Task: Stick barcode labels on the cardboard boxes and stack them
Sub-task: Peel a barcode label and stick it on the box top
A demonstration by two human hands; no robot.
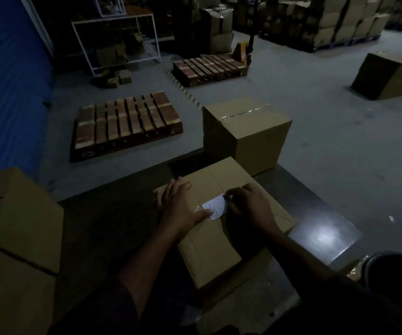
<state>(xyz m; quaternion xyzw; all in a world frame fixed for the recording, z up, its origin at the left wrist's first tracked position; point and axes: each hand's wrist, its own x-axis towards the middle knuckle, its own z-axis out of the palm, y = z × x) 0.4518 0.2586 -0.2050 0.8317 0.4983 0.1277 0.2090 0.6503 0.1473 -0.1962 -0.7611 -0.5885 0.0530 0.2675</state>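
Observation:
A sealed cardboard box (214,250) lies on the dark table (103,228) in front of me. A white barcode label (215,207) sits on the box's top. My left hand (179,205) lies flat on the box, its thumb pressing the label's left end. My right hand (249,205) rests on the box with its fingers curled against the label's right end. A second taped cardboard box (250,131) stands on the floor just beyond the table.
Large cardboard boxes (14,238) stand at my left. Two wooden pallets (127,122) (208,67) lie on the grey floor, with a pallet jack (244,53) behind the far one. Another box (388,76) sits at right; stacked cartons fill the back.

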